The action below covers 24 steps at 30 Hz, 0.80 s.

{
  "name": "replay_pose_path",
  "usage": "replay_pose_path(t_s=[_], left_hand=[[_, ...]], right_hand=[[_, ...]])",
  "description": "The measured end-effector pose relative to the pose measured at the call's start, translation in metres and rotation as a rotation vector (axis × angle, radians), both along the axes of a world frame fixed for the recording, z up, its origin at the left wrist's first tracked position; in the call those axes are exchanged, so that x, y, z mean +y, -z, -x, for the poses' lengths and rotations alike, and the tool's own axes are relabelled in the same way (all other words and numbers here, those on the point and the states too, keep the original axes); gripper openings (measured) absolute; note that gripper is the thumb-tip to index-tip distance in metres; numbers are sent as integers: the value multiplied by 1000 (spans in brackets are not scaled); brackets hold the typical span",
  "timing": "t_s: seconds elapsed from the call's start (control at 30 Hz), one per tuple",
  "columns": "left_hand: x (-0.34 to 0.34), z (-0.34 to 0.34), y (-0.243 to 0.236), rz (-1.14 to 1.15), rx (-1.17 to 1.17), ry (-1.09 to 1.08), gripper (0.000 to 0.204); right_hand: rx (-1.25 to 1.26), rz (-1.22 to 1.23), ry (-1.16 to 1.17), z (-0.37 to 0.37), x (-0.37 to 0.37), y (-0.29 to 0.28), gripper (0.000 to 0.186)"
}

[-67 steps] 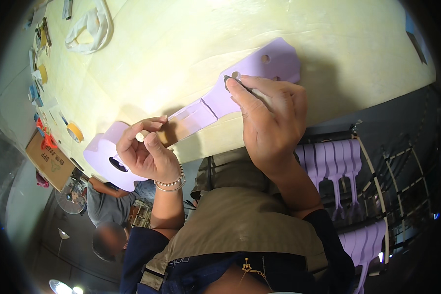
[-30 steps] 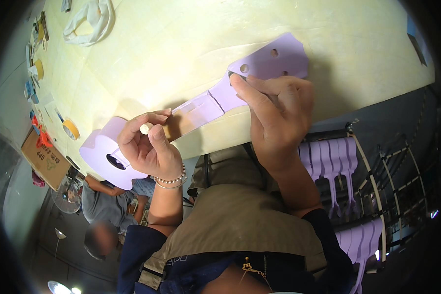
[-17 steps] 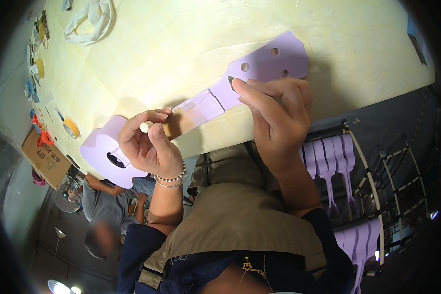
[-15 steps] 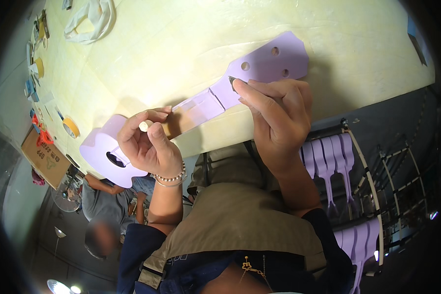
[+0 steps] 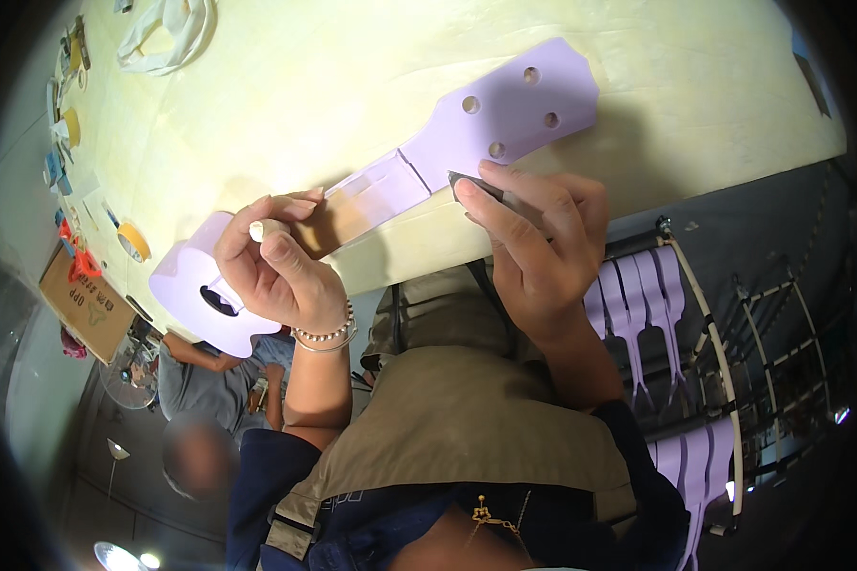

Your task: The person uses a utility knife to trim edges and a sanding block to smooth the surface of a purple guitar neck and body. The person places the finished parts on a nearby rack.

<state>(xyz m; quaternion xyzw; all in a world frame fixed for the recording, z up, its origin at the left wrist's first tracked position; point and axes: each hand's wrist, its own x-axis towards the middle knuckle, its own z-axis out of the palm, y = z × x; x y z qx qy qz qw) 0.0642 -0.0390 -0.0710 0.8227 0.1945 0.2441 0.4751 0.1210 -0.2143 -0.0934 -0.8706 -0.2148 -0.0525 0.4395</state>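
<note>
The right hand [image 5: 548,247] grips a small dark, flat-sided tool [image 5: 464,181] between thumb and fingers. Since the preceding views, its tip has shifted from the upper side of the headstock's base to near the lower edge; all four headstock holes are now exposed. This suggests attention is passing to that lower edge; contact cannot be confirmed.

The lilac, ukulele-shaped instrument [image 5: 428,152] lies over the pale yellow covered table [image 5: 305,95], headstock to the right. The left hand [image 5: 286,266] curls at its neck; firmness of hold cannot be told.

Containers: a pale-tubed rack [image 5: 712,333] bears several lilac instrument parts [image 5: 638,295]. A brown printed cardboard box [image 5: 86,300] stands left, contents not visible.
</note>
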Motion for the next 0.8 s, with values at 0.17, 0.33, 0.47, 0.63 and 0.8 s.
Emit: replay_pose_path(t_s=[0.17, 0.33, 0.47, 0.63, 0.8], left_hand=[[-2, 1, 1, -12, -17, -26, 29], [-5, -1, 0, -24, -13, -38, 30], [-1, 1, 2, 3, -20, -1, 25], [-4, -2, 1, -11, -19, -45, 28], [-4, -2, 1, -11, -26, -48, 27]], right_hand=[[-78, 37, -5, 4, 0, 4, 28], [-114, 57, -1, 5, 1, 7, 26], [-112, 70, -13, 3, 1, 5, 26], [-70, 20, -32, 0, -1, 6, 25], [52, -121, -32, -2, -2, 9, 24]])
